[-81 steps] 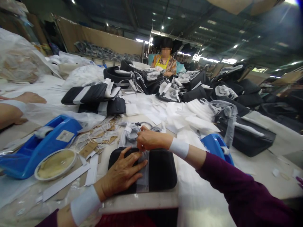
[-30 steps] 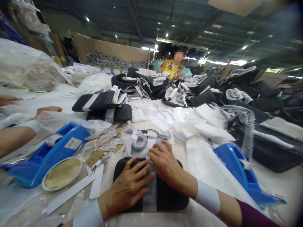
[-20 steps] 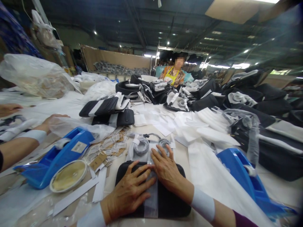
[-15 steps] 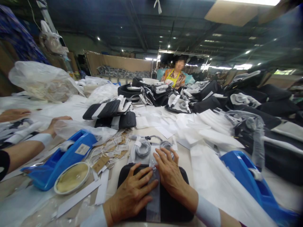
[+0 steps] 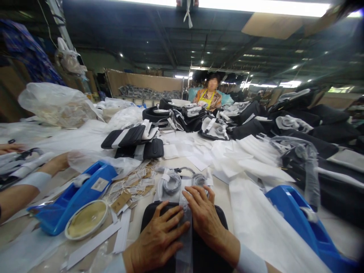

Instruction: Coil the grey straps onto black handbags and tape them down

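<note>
A black zippered case (image 5: 148, 214) lies flat in front of me at the table's near edge. Down its middle runs a clear plastic strip (image 5: 184, 248) over a whitish band. My left hand (image 5: 160, 237) rests flat on the case with fingers spread, fingertips on the strip. My right hand (image 5: 206, 216) lies across the right side, its fingers stretched over the strip's upper part and partly hiding it. Beyond the case's far edge sits a coiled grey cable (image 5: 172, 182) in a white wrap, and a second coil (image 5: 199, 179) is partly behind my right fingers.
Blue tape dispensers stand at left (image 5: 76, 197) and right (image 5: 307, 223). A round tub (image 5: 87, 219), paper strips (image 5: 93, 244) and string tags (image 5: 133, 182) lie left. Stacked black cases (image 5: 133, 142) and white sheets (image 5: 256, 151) lie beyond. A co-worker's arm (image 5: 31, 187) reaches in at left.
My hands keep almost the same place on the case. The view has tilted up slightly. At the left, the co-worker's hands have shifted further left.
</note>
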